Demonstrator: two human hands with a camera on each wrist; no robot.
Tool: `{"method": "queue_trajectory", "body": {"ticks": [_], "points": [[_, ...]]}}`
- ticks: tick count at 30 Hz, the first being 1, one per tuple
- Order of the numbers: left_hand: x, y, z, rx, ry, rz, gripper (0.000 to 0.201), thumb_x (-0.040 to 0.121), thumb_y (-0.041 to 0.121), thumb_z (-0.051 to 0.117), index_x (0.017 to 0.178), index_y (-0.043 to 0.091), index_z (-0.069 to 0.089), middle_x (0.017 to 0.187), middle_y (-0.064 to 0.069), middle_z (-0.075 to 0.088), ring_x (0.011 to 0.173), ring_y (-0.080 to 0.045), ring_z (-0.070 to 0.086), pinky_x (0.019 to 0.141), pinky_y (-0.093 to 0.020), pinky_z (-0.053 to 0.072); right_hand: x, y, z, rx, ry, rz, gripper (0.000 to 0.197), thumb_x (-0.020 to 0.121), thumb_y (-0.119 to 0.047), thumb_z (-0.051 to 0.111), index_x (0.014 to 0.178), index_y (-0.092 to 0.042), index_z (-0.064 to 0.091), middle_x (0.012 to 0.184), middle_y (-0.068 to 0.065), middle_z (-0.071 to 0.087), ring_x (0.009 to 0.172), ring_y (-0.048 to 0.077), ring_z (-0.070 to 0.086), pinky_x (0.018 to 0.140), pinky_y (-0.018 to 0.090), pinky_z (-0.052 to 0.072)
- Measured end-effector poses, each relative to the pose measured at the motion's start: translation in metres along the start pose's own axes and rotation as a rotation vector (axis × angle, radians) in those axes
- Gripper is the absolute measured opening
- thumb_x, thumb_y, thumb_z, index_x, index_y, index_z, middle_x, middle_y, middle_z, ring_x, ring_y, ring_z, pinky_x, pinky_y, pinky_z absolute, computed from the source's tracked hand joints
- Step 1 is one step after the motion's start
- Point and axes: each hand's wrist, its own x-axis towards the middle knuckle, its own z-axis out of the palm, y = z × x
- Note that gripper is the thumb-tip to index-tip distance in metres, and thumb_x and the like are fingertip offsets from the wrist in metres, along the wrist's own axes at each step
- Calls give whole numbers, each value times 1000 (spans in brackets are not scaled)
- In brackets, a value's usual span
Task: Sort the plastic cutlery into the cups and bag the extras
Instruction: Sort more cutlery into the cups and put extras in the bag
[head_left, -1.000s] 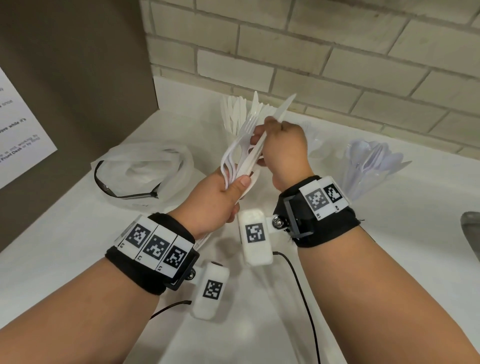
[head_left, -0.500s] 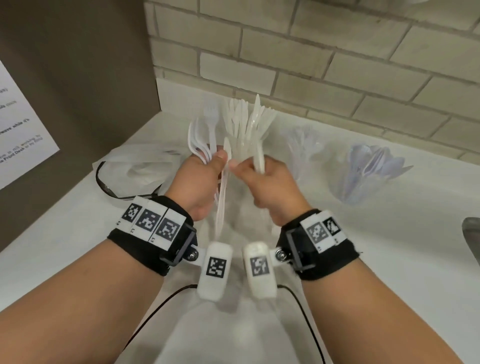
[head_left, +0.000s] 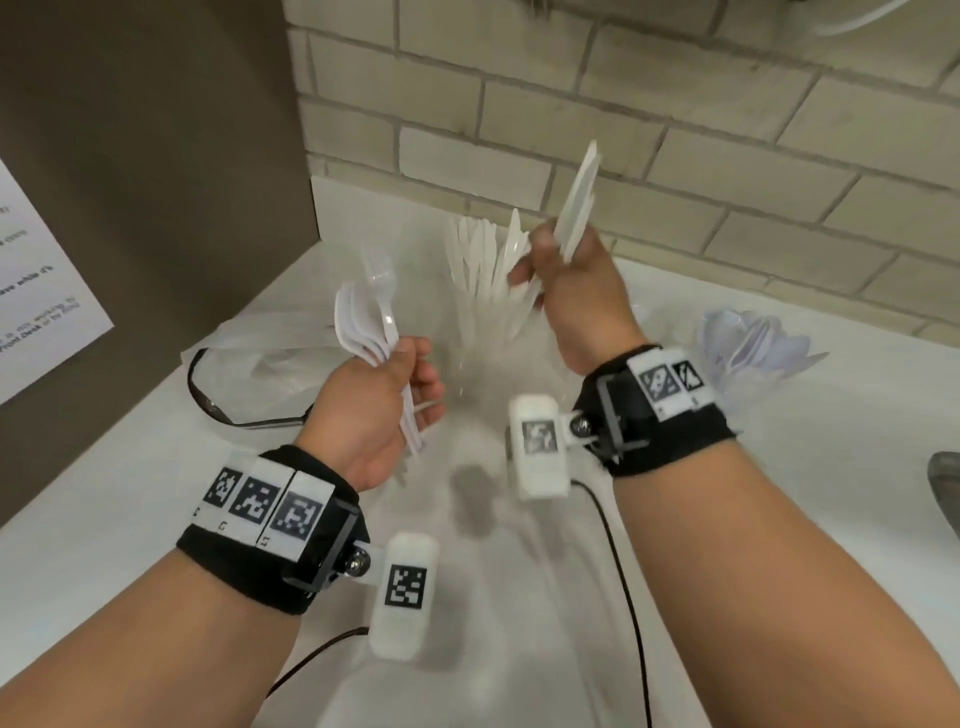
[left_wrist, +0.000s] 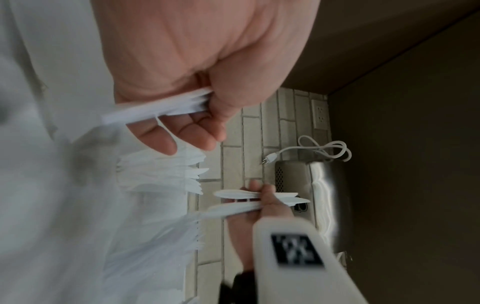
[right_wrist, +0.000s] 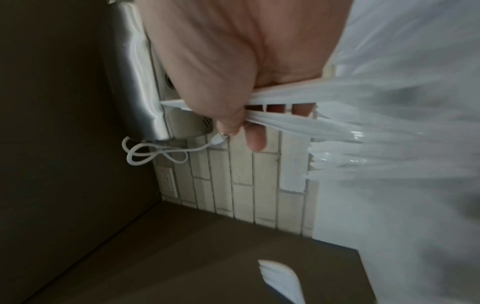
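Now split: the mixed bundle, gripped by both hands together a moment ago, is divided.
Left hand (head_left: 382, 410): fingers curl round the forks (head_left: 363, 325), low beside the bag (head_left: 270, 358).
Right hand (head_left: 574, 291): pinches the knives (head_left: 576, 202), raised above the knife cup (head_left: 485, 291).
Meaning: the knives probably drop in next.

Bare white countertop (head_left: 130, 499) lies open in front of both forearms. Further back, the clear cup bristling with white plastic knives (head_left: 485, 270) stands between the two raised hands, the crumpled clear plastic bag (head_left: 270, 358) blocks the left side, and a cup of what look like white spoons (head_left: 753, 348) blocks the right, before the pale brick wall (head_left: 623, 130).
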Motion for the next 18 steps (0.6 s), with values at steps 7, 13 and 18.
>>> {"method": "queue_trajectory", "body": {"ticks": [7, 13, 18], "points": [[2, -5, -10, -21, -8, -20, 38, 98, 38, 43, 74, 12, 56, 66, -3, 60, 57, -14, 59, 61, -27, 53, 63, -8, 23, 127, 123, -202, 9, 99, -21, 45, 92, -22, 50, 73, 7, 55, 64, 6, 53, 67, 13, 46], [8, -2, -17, -4, -86, -41, 37, 96, 39, 44, 78, 11, 59, 67, 0, 62, 52, -11, 52, 57, -25, 50, 83, 41, 40, 99, 32, 41, 2, 93, -22, 56, 91, -21, 56, 84, 5, 68, 80, 19, 62, 80, 32, 48], [9, -8, -17, 1, -94, -59, 37, 96, 38, 44, 78, 10, 59, 65, 0, 61, 50, -10, 53, 55, -24, 49, 88, 53, 33, 70, 28, 78, 30, 86, -19, 68, 111, -30, 57, 115, 9, 64, 102, 15, 60, 97, 29, 47]]}}
